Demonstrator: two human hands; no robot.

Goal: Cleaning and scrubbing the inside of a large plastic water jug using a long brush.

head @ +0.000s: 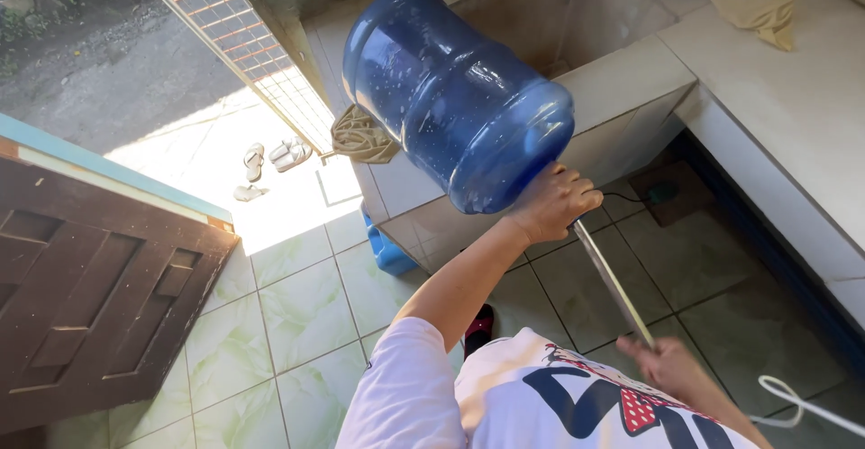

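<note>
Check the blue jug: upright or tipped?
Tipped. The jug lies on its side on the tiled ledge, neck toward the person; the left hand grips at the neck. No water level shows inside.

Left arm stretched up and forward from a white short sleeve, bare, elbow nearly straight, forearm angled toward the upper right. Left hand (pixel 551 202) closed into a firm grip at the end of that reach, knuckles turned upward, fingers (pixel 577 199) curled tight and wrapped under, thumb side hidden from the head view. Wrist bent slightly back. Right hand (pixel 665 362) kept low and close to the chest, well apart from the left, also clenched, back of the hand facing up, fingers folded around something thin. Right forearm ran down toward the lower right edge, mostly cut off. Both hands gripped, neither open.
</note>
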